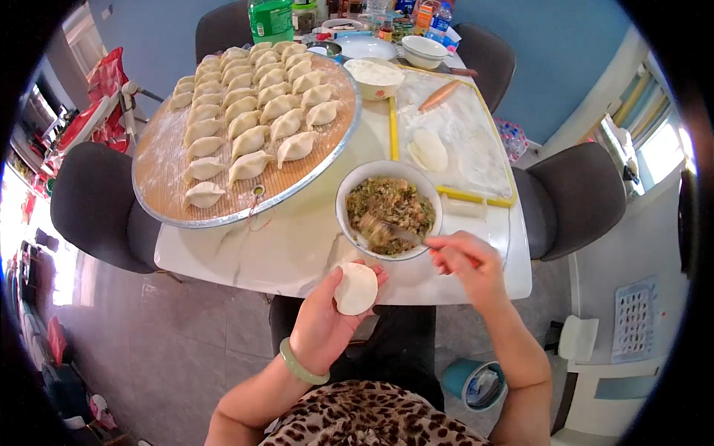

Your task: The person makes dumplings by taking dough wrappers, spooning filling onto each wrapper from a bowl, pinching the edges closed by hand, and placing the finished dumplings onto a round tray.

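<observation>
A round dumpling wrapper (pixel 356 289) lies flat across the palm and fingers of my left hand (pixel 327 312), near the table's front edge. My right hand (pixel 470 267) is closed around the reddish handle of a metal utensil (pixel 405 234). The utensil's head is down in the dumpling filling (pixel 392 202), so its exact shape is hidden. That chopped green and brown filling sits in a white bowl (pixel 343 223) just beyond my hands. Rows of folded dumplings (pixel 251 140) cover much of a round tray (pixel 160 171) on the left.
A floured board (pixel 476 134) with a yellow edge holds a rolling pin (pixel 439 96) and pale dough (pixel 428 151). Behind it stand a bowl of flour (pixel 374 74), white bowls (pixel 424 50) and a green bottle (pixel 271 21). Dark chairs (pixel 573 195) flank the table.
</observation>
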### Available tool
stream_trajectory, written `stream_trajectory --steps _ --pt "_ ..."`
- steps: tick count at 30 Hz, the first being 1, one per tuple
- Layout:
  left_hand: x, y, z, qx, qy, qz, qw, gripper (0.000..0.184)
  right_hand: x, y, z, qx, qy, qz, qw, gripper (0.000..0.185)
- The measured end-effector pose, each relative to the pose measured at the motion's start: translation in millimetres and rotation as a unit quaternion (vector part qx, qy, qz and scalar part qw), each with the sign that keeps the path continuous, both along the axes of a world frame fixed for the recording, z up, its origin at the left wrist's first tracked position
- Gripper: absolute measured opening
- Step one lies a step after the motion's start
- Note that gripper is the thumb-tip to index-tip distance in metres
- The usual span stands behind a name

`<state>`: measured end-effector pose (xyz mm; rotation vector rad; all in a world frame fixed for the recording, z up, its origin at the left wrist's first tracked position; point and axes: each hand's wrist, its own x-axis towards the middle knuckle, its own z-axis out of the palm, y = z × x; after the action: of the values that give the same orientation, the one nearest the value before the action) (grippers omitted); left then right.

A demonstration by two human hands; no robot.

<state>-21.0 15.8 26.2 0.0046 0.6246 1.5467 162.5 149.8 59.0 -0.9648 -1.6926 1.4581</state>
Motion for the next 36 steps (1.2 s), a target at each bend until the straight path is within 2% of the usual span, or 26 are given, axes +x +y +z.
stream_trajectory --steps 2,4,8,10,13,17,19,23,28,31,36 --pt "1 -3 -4 0.007 0.005 -0.011 1.000 0.039 -5 -4 4 0.224 -0.108 0.149 0.957 0.021" --pt "2 -6 -4 0.012 0.013 -0.023 1.000 0.039 -8 -1 14 0.226 -0.135 0.164 0.951 0.022" --pt "2 -4 0 0.016 0.019 -0.025 0.999 0.039 -9 8 19 0.144 -0.103 0.184 0.967 0.022" --pt "1 -2 1 0.020 0.025 -0.027 0.999 0.040 -11 7 24 -0.018 -0.093 0.147 0.985 0.024" --pt "0 2 4 0.015 0.019 -0.014 1.000 0.040 -7 2 20 -0.076 -0.033 0.111 0.990 0.025" --pt "-3 2 12 -0.006 0.018 -0.010 1.000 0.040 -4 -7 9 -0.145 0.008 0.052 0.988 0.025" --pt "-4 2 12 -0.010 0.016 -0.012 1.000 0.040 0 -4 -1 -0.262 0.091 0.012 0.961 0.026" --pt "-6 0 6 0.007 0.014 -0.011 1.000 0.040 -2 2 -4 -0.276 0.145 0.002 0.950 0.028" --pt "-4 2 -2 0.029 0.009 -0.016 0.999 0.040 -4 2 7 -0.223 0.176 0.004 0.959 0.029" --pt "0 5 -3 0.024 -0.034 0.003 0.999 0.042 -2 -17 14 -0.215 0.147 0.001 0.965 0.029" --pt "9 3 -16 0.048 -0.071 0.055 0.995 0.047 4 -63 -10 -0.220 0.148 -0.015 0.964 0.028"
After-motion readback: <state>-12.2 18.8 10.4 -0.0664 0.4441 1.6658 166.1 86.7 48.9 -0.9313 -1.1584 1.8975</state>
